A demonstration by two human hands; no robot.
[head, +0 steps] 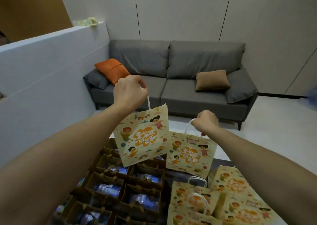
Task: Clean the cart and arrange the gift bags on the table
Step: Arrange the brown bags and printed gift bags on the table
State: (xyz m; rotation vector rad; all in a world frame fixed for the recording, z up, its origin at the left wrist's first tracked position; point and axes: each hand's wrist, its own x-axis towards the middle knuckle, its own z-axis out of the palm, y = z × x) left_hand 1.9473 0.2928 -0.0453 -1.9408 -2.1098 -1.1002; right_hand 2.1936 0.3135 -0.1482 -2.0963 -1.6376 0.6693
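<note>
The two raised gift bags are cream, printed with cartoon children and an orange cloud bearing white lettering; their handles are white. The open bags are brown, with bluish packets inside. The sofa is grey, one cushion orange, another cushion tan.
</note>
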